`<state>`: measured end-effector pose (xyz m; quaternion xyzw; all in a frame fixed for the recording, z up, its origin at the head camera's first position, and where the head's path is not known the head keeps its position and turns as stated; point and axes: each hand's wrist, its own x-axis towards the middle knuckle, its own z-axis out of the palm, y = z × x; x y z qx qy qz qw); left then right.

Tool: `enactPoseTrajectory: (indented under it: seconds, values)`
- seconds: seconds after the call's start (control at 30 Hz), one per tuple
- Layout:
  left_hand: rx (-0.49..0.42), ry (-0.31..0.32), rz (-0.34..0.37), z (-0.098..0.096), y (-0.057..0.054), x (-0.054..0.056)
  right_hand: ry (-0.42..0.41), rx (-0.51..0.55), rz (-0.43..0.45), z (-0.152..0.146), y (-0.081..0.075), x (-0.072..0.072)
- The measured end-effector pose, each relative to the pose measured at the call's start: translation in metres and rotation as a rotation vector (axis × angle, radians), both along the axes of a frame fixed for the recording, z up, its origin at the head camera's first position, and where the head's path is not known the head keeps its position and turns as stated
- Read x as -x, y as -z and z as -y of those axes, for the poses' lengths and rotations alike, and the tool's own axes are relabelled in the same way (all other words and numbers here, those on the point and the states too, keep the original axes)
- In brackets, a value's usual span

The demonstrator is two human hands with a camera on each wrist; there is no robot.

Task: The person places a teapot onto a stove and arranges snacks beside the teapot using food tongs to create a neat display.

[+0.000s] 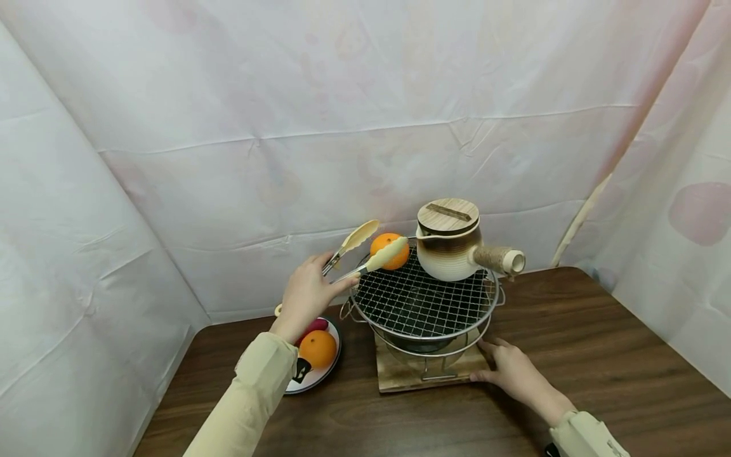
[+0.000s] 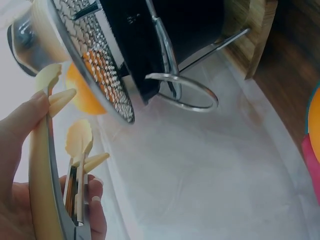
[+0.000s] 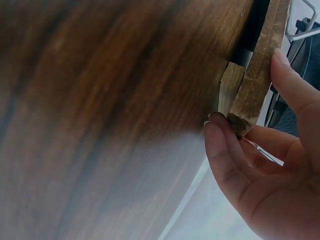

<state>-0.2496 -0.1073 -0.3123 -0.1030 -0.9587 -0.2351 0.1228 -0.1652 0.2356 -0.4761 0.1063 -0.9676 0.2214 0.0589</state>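
My left hand (image 1: 307,287) grips a pair of cream-tipped metal tongs (image 2: 42,170), whose two tips stand apart. An orange (image 1: 382,240) rests on the left back part of the round wire grill rack (image 1: 422,308); one tong tip crosses in front of it in the head view. Whether the tongs touch it I cannot tell. Under the grill stove lies a square wooden board (image 1: 400,382). At its right edge, my right hand (image 1: 514,371) holds the board, thumb on top and fingers beneath, as the right wrist view shows.
A side-handled clay teapot (image 1: 448,257) with a wooden lid stands at the rack's back right. Left of the stove, partly behind my left arm, a plate (image 1: 338,363) bears another orange (image 1: 318,349) and a dark pink item (image 1: 317,325). White curtains (image 1: 342,178) hang behind the table.
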Motion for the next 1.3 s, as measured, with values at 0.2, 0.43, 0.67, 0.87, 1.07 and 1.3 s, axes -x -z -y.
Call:
enactPoseTrajectory:
  seconds: [0.2, 0.43, 0.67, 0.87, 1.07, 1.3]
  values:
    - [-0.054, -0.014, -0.035, 0.015, -0.002, -0.006, -0.002, 0.002, 0.006, 0.001, -0.001, 0.0]
    - [-0.061, -0.034, -0.036, 0.028, -0.002, -0.007, -0.003, 0.005, -0.002, 0.0, -0.001, -0.001]
    - [-0.058, -0.064, -0.025, 0.044, 0.002, -0.01, -0.007, 0.004, -0.001, 0.001, -0.001, -0.001]
    - [-0.036, -0.093, -0.038, 0.064, 0.005, -0.02, -0.007, 0.001, -0.001, 0.001, -0.002, -0.001]
    - [-0.018, -0.14, -0.034, 0.084, 0.013, -0.03, -0.005, -0.004, 0.003, 0.0, -0.003, -0.001]
    - [0.018, -0.195, 0.0, 0.105, 0.026, -0.039, -0.007, -0.004, -0.021, 0.0, -0.001, -0.001]
